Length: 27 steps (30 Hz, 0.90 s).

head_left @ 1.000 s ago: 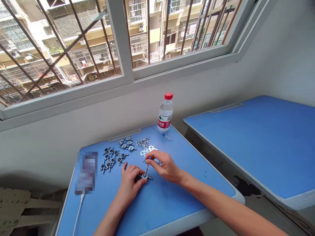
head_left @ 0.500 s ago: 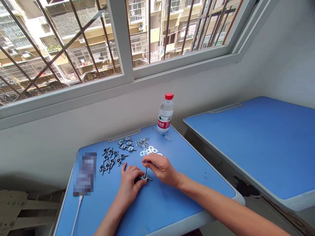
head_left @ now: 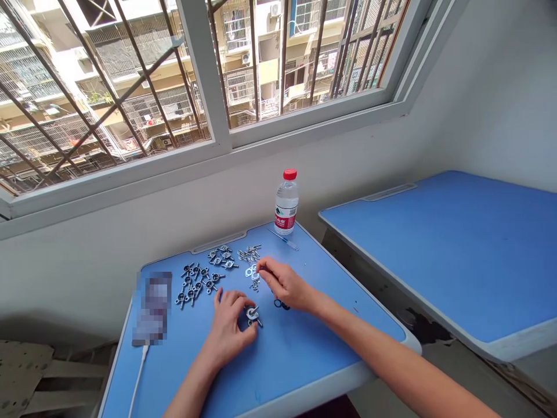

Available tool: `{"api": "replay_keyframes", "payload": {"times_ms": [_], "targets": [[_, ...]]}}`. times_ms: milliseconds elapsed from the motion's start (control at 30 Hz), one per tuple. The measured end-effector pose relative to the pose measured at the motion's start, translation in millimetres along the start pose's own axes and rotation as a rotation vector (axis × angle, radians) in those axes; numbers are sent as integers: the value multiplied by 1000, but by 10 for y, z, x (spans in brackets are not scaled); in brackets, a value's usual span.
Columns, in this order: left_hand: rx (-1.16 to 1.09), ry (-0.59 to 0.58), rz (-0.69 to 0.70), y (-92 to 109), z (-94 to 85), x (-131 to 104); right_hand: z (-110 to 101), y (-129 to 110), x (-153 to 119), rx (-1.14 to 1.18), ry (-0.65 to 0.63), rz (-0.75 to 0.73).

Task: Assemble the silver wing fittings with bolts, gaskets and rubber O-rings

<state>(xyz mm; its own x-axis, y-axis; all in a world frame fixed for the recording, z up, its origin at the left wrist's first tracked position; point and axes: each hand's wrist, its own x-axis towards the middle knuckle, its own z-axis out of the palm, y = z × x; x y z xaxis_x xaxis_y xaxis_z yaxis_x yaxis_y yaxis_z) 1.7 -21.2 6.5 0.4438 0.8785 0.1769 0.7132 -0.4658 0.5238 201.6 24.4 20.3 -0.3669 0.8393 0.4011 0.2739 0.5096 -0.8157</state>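
My left hand [head_left: 230,325] rests on the blue desk [head_left: 287,366], its thumb and index finger around a small metal fitting [head_left: 252,314] with a flat plate and a stem on top. My right hand [head_left: 285,284] hovers with thumb and index finger pinched together, beside the flat silver plates [head_left: 250,271]. What is between those fingertips, if anything, is too small to make out. Tiny screws [head_left: 255,285] lie just below the plates, and black rings [head_left: 278,303] are partly hidden under my right hand.
Dark-centred metal fittings [head_left: 198,285] lie to the left, plated fittings [head_left: 223,255] and small stems [head_left: 249,253] behind. A water bottle [head_left: 286,203] and a blue screwdriver [head_left: 284,239] are at the back. A blurred phone-like object [head_left: 151,307] with a white cable is at left.
My right hand has lifted off the fitting and moved back towards the flat plates. The fitting has turned between my left fingers. The camera view has shifted slightly.
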Motion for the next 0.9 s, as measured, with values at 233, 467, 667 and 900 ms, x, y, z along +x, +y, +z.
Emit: {"api": "replay_keyframes", "payload": {"times_ms": [233,467,667,900], "targets": [[25,20,31,-130,51,-12,13,-81,-36,-347,-436,-49],[-58,0,13,-130,54,-2,15,-11,-46,-432,-488,-100],[-137,1,-6,-132,58,-2,74,100,-71,-422,-456,-225],[-136,-7,-30,-127,46,-9,103,96,-74,-456,-462,-237]]}}
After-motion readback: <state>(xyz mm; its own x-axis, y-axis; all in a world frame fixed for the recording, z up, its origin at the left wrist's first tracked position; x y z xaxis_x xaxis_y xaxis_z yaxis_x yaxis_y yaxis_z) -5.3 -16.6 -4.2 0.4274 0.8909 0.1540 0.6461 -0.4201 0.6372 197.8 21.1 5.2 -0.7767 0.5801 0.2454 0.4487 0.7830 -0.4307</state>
